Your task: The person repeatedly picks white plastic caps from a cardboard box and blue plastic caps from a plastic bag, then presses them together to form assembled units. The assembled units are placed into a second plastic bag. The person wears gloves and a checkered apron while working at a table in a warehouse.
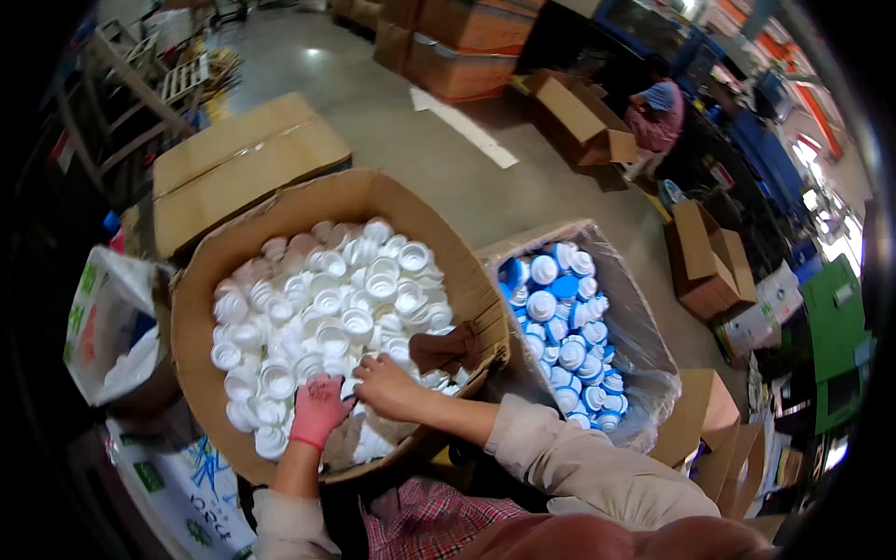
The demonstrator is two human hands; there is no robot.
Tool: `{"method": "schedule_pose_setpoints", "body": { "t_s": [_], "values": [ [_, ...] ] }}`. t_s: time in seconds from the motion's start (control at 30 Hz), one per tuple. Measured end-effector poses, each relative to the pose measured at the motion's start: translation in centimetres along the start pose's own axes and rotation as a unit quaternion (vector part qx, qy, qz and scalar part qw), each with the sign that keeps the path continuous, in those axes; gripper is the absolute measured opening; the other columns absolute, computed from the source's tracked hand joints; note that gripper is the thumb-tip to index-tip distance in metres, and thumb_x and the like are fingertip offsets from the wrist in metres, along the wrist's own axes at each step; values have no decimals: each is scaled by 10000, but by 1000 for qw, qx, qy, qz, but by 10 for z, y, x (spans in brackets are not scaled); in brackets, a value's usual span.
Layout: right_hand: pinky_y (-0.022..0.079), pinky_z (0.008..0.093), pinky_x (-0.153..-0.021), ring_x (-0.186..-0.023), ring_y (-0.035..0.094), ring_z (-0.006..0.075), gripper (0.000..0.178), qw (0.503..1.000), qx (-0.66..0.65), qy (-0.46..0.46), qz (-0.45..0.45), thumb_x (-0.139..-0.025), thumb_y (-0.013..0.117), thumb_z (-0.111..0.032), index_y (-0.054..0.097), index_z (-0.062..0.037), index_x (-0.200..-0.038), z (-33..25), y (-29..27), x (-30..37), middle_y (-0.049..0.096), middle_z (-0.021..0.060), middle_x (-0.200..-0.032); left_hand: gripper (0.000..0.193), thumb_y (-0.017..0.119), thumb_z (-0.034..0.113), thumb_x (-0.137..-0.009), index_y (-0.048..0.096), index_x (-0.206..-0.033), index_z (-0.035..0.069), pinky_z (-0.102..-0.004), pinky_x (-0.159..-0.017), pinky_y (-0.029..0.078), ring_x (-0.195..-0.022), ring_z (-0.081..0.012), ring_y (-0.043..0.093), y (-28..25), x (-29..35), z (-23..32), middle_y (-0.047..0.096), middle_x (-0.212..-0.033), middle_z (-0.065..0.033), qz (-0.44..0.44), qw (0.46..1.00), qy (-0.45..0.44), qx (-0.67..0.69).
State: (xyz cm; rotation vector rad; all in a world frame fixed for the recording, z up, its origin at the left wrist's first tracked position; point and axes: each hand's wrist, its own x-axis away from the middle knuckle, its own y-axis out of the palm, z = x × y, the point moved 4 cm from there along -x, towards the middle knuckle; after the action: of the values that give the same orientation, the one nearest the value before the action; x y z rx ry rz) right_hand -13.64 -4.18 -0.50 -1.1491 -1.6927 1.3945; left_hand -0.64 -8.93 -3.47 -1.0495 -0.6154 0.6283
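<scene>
Both my hands meet over the near part of a large cardboard box [207,373], which holds a heap of white plastic caps [327,301]. My left hand [320,411] wears a pinkish-red glove, its fingers closed. My right hand [387,387] is bare, with its fingers bent inward beside the left fingertips. A small white piece [350,387] shows between the two hands, partly covered by fingers. Something small and dark sits at the left fingertips; I cannot tell what it is. A crumpled brown piece [443,350] lies on the caps beyond my right hand.
To the right stands a plastic-lined box [644,364] full of blue-and-white caps [569,345]. A closed carton [247,168] is behind the large box on the left. A white bag [103,327] stands at the left. Farther off, a person [656,117] sits near open cartons [583,117].
</scene>
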Motion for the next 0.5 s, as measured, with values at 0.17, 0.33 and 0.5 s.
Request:
{"method": "schedule_pose_setpoints", "body": {
  "t_s": [0.17,0.33,0.5],
  "values": [
    [450,433,-823,-1036,537,301,156,999,-33,17,-33,-741,624,-107,661,-82,-890,-6,11,8,609,91,-1031,450,624,470,-833,620,-1093,102,-390,-867,461,-997,-279,598,1,18,0,630,-920,-133,130,991,30,-5],
    [452,432,-783,-928,563,316,102,998,-32,-44,22,-763,659,-103,648,-54,-852,-45,-13,22,621,96,-904,432,629,465,-807,581,-997,81,-364,-823,412,-930,-242,567,-15,42,9,598,-847,-92,92,994,13,-65],
    [446,422,-748,-881,569,306,70,989,-114,-96,-7,-789,652,-111,639,-55,-828,-82,-1,36,621,101,-856,450,575,502,-851,569,-1024,87,-372,-860,387,-953,-239,568,-42,72,16,590,-954,-89,107,993,-37,-42]
  ]
}}
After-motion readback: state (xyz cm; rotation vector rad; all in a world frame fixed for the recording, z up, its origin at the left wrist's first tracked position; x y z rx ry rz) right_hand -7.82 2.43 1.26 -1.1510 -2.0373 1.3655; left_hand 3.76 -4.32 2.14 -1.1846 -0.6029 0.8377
